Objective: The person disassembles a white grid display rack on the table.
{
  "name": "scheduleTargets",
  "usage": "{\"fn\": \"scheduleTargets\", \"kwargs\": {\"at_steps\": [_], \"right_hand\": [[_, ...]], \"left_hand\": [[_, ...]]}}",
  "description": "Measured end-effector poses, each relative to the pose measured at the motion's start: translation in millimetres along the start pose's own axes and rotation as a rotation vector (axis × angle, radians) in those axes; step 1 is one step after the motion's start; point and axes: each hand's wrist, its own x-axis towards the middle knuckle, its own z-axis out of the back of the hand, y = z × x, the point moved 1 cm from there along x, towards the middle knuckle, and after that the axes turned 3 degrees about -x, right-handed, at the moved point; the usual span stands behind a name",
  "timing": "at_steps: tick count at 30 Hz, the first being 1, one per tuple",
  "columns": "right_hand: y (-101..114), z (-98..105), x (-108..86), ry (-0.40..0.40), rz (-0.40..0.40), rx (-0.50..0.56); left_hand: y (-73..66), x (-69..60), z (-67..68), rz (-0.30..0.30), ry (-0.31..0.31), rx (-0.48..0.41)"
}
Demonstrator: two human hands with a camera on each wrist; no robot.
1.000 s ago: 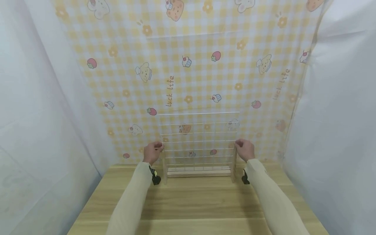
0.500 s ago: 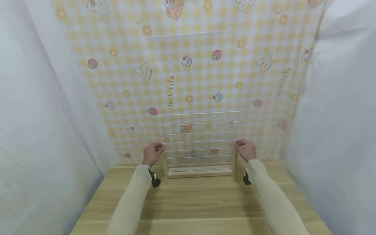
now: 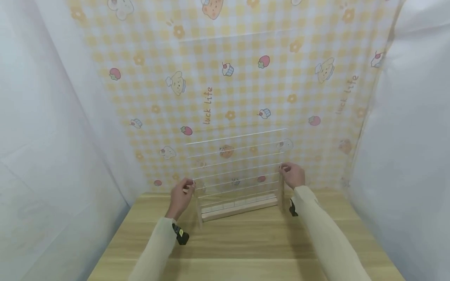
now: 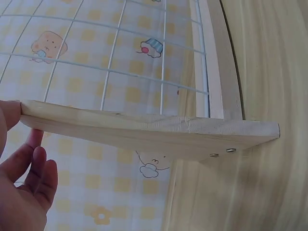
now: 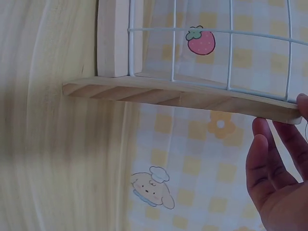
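Note:
A white wire grid rack with a wooden base bar [image 3: 239, 208] stands upright on the table, turned so that its left end is nearer me. My left hand [image 3: 181, 196] pinches the top of the rack's left wooden side board [image 4: 144, 126]. At the opposite end, my right hand [image 3: 294, 175] pinches the top of the right side board [image 5: 183, 97]. In each wrist view the thumb and fingers lie on either side of the board's end. Two screw heads [image 4: 223, 153] show near the left board's foot. White wires [image 5: 231, 43] rise between the boards.
Behind the rack hangs a yellow checked cloth [image 3: 242, 89] with cartoon prints. White sheets [image 3: 404, 156] close off both sides. The wood-grain table top [image 3: 246, 242] stretches in front of the rack. Dark wrist cameras [image 3: 181, 235] sit on both sleeves.
The rack's left end has come towards me with my left hand, so the rack now stands at an angle. My right hand keeps its hold and has moved little. The head view has shifted slightly.

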Motion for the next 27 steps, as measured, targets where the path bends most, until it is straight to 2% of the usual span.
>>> {"fn": "scheduleTargets", "kwargs": {"at_steps": [3,6,12,15,17,20,24,27], "right_hand": [[1.4,-6.2,3.9,0.016,-0.009,-0.002],[1.8,-11.3,7.2,0.018,-0.007,0.0],[0.0,-12.6,8.3,0.023,-0.008,0.02],[0.9,-13.1,8.1,0.033,-0.014,0.029],[2.9,-14.4,7.2,0.047,-0.019,0.044],[7.8,-18.5,2.5,0.051,-0.02,0.039],[19.6,-29.1,-12.3,-0.013,-0.014,0.031],[32.5,-39.7,-27.5,-0.064,-0.017,0.113]], "left_hand": [[2.2,-10.2,1.6,-0.007,-0.031,0.0],[2.3,-20.9,1.0,0.017,-0.066,-0.03],[-2.9,-46.5,-8.3,0.086,-0.136,-0.149],[-6.6,-57.0,-11.0,0.094,-0.156,-0.217],[-7.8,-61.0,-11.0,0.08,-0.174,-0.243],[-5.9,-63.3,-11.0,0.064,-0.19,-0.234],[-4.6,-66.1,-11.9,0.092,-0.19,-0.241],[-6.7,-69.3,-13.9,0.121,-0.199,-0.271]]}}
